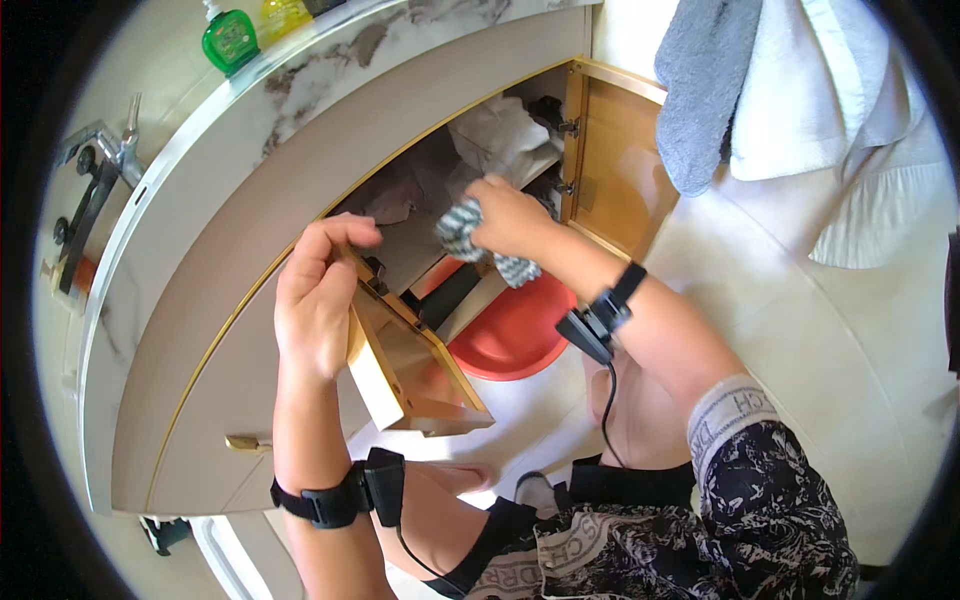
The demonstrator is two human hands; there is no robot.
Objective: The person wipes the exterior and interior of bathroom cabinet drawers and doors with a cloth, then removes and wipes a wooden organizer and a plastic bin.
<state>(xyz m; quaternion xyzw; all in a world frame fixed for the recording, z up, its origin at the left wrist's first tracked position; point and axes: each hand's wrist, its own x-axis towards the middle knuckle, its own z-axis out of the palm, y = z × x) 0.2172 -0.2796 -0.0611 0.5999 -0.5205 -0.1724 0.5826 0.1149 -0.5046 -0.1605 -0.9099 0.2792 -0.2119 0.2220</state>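
My right hand [512, 222] grips a crumpled grey-and-white striped cloth [460, 230] in front of the opened cabinet. Slight blur shows on that hand and the cloth. My left hand [315, 305] is at the top edge of the left cabinet door [372, 375], its fingers bent over the wood. The right cabinet door [622, 150] is swung wide. Inside, a white plastic bag [495, 138] lies on the upper level, among darker items I cannot make out. Below the cloth, a red basin [510, 345] sits on the floor, partly within the cabinet.
A marble-patterned countertop [330, 62] curves above the cabinet, carrying a green pump bottle [230, 42] and a yellow bottle [285, 15]. A metal faucet [128, 155] is at the far left. Grey and white towels [790, 90] hang at upper right over the tiled floor [770, 310].
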